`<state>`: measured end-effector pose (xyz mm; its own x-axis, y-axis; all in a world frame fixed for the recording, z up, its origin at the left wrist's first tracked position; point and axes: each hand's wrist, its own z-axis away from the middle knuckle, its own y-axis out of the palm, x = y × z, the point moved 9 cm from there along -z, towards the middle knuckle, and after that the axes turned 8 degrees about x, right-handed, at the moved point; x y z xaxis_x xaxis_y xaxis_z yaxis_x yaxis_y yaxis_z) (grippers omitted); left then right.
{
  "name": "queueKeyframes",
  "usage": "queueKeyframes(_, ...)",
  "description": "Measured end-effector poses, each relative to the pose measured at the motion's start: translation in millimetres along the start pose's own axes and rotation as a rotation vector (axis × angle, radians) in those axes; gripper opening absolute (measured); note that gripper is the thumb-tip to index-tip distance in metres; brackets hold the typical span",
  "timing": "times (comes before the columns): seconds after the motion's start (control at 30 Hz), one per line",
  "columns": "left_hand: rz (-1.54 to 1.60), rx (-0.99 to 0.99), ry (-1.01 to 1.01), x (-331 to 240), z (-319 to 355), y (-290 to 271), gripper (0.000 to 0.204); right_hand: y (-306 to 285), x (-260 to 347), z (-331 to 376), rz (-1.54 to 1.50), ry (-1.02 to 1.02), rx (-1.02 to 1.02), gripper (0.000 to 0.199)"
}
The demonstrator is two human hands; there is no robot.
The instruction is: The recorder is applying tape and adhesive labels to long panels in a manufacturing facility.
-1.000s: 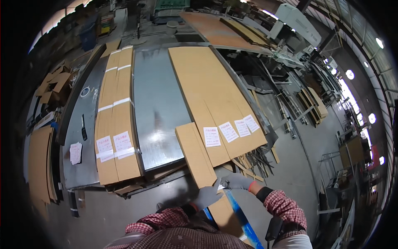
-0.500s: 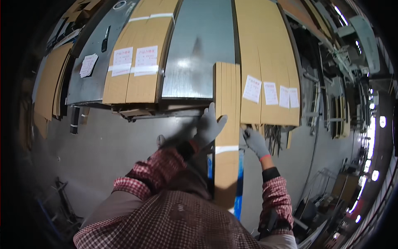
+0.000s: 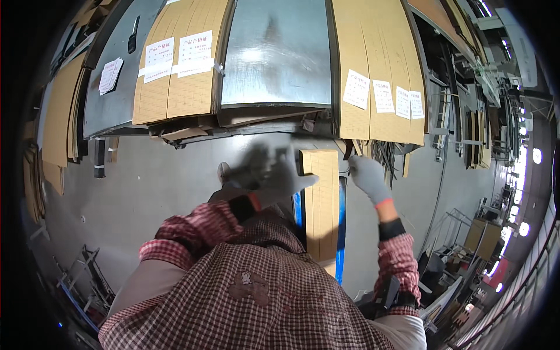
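Gripping cardboard bundle (image 3: 321,204): left hand (image 3: 280,182), right hand (image 3: 367,177)

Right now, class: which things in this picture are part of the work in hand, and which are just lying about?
In hand:
left hand, gloved, on the box's left edge
right hand, gloved, by its top right corner
long flat cardboard box
blue frame beneath it

Lying about:
labelled cardboard stacks on the metal table
paper sheets
dark tool
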<state>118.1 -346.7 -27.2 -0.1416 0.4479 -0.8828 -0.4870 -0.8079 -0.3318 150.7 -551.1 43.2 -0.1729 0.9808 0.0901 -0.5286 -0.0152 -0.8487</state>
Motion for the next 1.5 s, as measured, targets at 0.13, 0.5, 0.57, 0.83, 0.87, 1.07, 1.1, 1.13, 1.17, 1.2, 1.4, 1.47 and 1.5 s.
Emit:
queueKeyframes(0.13,0.343,0.264,0.152,-50.5,29.2,-40.5,0.096,-83.2,117.4,47.6,-0.564,-0.505,0.135,0.029)
queueKeyframes(0.5,0.583,0.393,-0.048,92.0,-26.4,33.4,0.04,86.8,-55.2,-64.9,-0.371,-0.097,0.381,0.025)
queueKeyframes(0.57,-0.152,0.562,0.405,122.3,-50.0,113.3,0.023,106.6,-31.4,-78.2,-0.615,-0.157,0.38,0.026)
queueKeyframes(0.83,-0.119,0.734,0.136,92.4,-58.2,126.3,0.026,84.2,-39.9,-31.6,-0.858,0.237,-0.101,0.031)
queueKeyframes(0.87,-0.071,0.834,-0.091,100.6,-56.3,115.5,0.03,35.7,-31.2,-9.7,-0.943,0.273,-0.401,0.038)
queueKeyframes(1.07,0.522,0.605,0.139,123.7,-18.2,29.8,0.046,52.2,85.9,45.9,-0.189,0.388,-0.232,0.117)
queueKeyframes(1.1,0.531,0.529,0.265,101.7,-15.6,12.8,0.048,49.2,81.2,44.7,-0.157,0.387,-0.247,0.117)
queueKeyframes(1.13,0.404,0.493,0.418,40.7,0.5,-26.3,0.05,52.9,78.9,46.9,-0.154,0.41,-0.258,0.117)
queueKeyframes(1.17,0.486,0.576,0.392,10.8,16.1,-32.2,0.051,56.1,84.8,50.1,-0.141,0.402,-0.262,0.117)
queueKeyframes(1.2,0.553,0.669,0.369,-21.0,24.8,-38.5,0.053,55.5,87.6,52.8,-0.178,0.361,-0.338,0.117)
queueKeyframes(1.4,-0.165,0.337,0.321,-82.8,-29.0,50.1,0.027,9.8,41.9,82.6,-1.67,0.126,-0.399,0.056)
queueKeyframes(1.47,-0.349,0.356,0.396,-80.0,-20.7,69.6,0.026,-13.2,31.8,103.2,-1.144,0.276,-0.445,0.045)
queueKeyframes(1.5,-0.413,0.363,0.431,-73.6,-18.8,74.0,0.03,-28.5,51.4,82.3,-0.752,0.211,-0.131,0.045)
